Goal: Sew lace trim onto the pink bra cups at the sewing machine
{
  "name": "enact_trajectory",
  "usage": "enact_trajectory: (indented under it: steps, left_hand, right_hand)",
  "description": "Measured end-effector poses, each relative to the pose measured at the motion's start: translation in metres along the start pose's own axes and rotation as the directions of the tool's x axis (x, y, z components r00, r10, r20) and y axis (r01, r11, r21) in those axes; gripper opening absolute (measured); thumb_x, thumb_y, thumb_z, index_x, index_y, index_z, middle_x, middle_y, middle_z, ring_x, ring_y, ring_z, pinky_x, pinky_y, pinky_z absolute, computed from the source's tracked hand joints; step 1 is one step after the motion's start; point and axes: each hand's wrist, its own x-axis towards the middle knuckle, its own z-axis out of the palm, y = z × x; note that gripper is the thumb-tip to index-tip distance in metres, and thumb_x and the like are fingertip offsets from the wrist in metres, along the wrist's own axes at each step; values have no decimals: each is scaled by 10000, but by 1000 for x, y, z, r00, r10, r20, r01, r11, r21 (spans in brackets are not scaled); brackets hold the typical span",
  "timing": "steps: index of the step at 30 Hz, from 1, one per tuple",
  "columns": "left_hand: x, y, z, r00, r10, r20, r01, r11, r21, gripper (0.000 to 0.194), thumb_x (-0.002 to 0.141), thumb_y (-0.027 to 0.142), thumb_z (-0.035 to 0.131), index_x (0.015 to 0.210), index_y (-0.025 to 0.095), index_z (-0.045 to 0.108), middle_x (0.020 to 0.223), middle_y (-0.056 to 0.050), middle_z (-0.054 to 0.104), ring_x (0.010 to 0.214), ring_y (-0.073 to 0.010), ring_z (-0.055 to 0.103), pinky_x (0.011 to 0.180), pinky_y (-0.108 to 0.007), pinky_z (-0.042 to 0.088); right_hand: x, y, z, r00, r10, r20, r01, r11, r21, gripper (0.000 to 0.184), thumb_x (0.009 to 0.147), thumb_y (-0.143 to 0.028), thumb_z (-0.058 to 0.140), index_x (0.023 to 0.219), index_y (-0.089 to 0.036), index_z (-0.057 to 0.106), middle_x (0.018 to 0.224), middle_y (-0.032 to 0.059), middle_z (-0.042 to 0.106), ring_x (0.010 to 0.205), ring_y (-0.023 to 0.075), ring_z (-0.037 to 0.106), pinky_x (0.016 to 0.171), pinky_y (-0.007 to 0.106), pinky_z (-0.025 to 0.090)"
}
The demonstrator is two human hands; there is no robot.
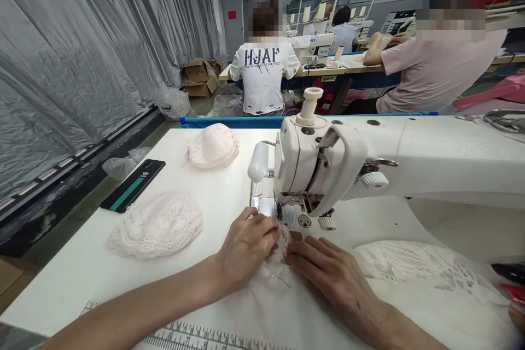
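Observation:
My left hand [246, 246] lies on a piece of white lace fabric [279, 279] just in front of the sewing machine's needle area [283, 210], its fingers curled and pinching the fabric's edge. My right hand [328, 270] rests flat on the same fabric to the right, fingers stretched toward the presser foot. The white sewing machine [369, 158] stands over both hands. More lace fabric [414, 265] trails off to the right under the machine's arm.
Two stacks of pale lace cups lie on the white table [74, 273], one at the near left [158, 224] and one farther back [213, 146]. A black phone [133, 185] lies at the table's left edge. Other people sit at benches behind.

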Motion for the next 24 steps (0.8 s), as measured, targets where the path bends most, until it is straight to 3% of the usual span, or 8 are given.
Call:
enact_trajectory:
  steps: [6,13,19,24]
  left_hand:
    - [16,-18,-1,1000,-13,-14,14,999,39,221,842,10,394,910,151,551,939,-20,625,774,-127,596,857,-358,392]
    - [36,-32,7,994,-90,55,95,991,-93,279,817,11,321,666,184,481,600,41,492,607,-123,512,942,-374,318]
    - [39,-39,5,995,-78,56,87,981,-175,262,753,-3,335,593,192,404,570,51,430,578,-114,449,971,-375,288]
    - [39,-44,12,993,-116,9,115,965,-235,307,808,30,289,609,193,457,642,27,515,591,-121,445,988,-374,277]
  right_hand:
    - [2,10,7,999,29,-28,-33,986,-165,300,910,-75,352,932,-170,636,927,66,672,697,147,571,558,271,366]
    - [2,15,13,996,80,-37,-88,935,-343,299,900,-78,383,1036,-152,639,1049,83,670,739,165,584,526,287,330]
    - [3,14,14,994,104,-35,-110,922,-373,300,927,-146,382,1122,-142,611,1068,94,669,740,179,585,545,297,349]
    - [3,14,13,995,98,-24,-99,917,-387,302,935,-168,383,1128,-167,615,1091,86,663,730,178,581,560,307,348]
